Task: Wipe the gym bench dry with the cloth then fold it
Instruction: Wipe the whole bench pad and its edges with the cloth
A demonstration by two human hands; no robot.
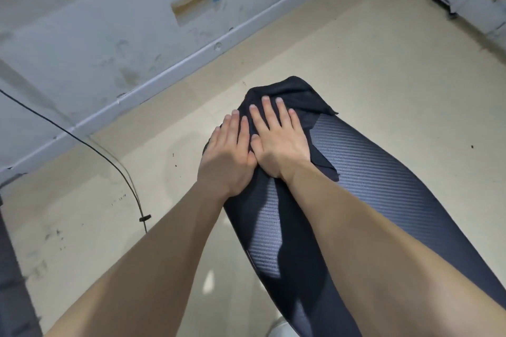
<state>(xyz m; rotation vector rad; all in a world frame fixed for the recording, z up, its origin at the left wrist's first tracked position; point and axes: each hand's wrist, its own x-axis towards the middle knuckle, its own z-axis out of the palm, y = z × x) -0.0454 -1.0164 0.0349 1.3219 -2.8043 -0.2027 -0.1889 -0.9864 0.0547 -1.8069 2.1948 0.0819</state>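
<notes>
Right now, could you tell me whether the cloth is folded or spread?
Spread, loosely rumpled: the cloth drapes over the far end of the bench, no neat folds, with left hand and right hand pressed flat on it.

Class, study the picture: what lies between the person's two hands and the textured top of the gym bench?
Head view: a dark navy cloth lies between the left hand, the right hand and the grey textured gym bench.
</notes>
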